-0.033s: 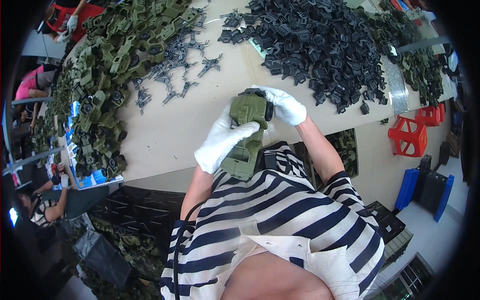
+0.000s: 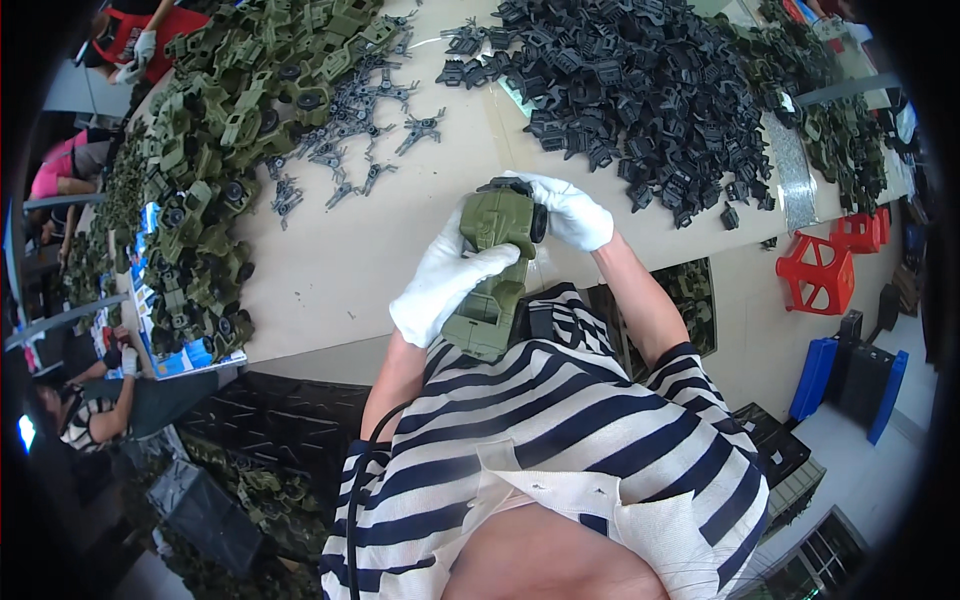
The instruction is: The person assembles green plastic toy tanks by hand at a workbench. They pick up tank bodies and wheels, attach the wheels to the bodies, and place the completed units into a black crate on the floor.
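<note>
From where I stand, the person in the striped shirt [image 2: 560,400] has both gloved hands on a green toy vehicle [image 2: 507,276], held at the near edge of the bench [image 2: 320,270], its rear end close against the shirt. The left hand [image 2: 445,280] grips it: the thumb lies across the top of the body, while the other fingers wrap the left side and pass out of sight. The right hand [image 2: 572,212] is closed on the front end, fingers bent toward the black part [image 2: 505,184] there, beside a black wheel [image 2: 538,223]; its thumb I can't see. Green vehicles [image 2: 210,220] are heaped along the bench's left edge, grey pieces [image 2: 420,130] lie scattered beside them, and a pile of black parts [image 2: 640,90] spreads toward the far edge, right of the middle.
</note>
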`<state>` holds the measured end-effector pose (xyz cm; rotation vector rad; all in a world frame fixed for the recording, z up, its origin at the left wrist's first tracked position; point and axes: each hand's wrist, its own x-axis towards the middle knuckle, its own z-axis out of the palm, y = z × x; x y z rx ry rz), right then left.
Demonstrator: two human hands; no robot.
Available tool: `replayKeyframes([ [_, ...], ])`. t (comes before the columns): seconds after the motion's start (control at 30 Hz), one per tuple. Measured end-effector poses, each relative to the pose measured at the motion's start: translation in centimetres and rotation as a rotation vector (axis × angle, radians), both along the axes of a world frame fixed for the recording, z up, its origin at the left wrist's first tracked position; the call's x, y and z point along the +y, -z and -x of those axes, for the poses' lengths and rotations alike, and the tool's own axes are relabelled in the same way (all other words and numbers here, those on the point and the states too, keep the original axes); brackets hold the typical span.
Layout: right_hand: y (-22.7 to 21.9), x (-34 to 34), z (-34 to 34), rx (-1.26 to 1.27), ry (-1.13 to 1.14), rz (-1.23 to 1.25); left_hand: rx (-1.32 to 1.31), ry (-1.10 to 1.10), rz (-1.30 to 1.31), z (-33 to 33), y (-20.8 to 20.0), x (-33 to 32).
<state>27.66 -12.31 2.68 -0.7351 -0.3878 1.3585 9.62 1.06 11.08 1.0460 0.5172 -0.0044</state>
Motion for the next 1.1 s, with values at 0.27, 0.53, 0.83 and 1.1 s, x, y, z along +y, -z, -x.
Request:
replayKeyframes([
  [0.27,0.3,0.2,-1.2,-0.123,-0.054,-0.008,-0.019,-0.006,0.000,-0.2,0.5,0.2],
  [0.53,-1.5,2.7,0.2,-0.396,0.084,0.205,-0.001,-0.102,-0.214,0.1,1.2,-0.5],
  [0.83,-4.5,3.3,3.1,-0.817,0.220,0.111,-0.316,-0.146,-0.325,-0.4,4.5,2.5],
  [1.1,-3.7,2.8,8.5,-1.207,0.623,0.155,-0.393,-0.171,-0.783,0.1,5.3,2.7],
])
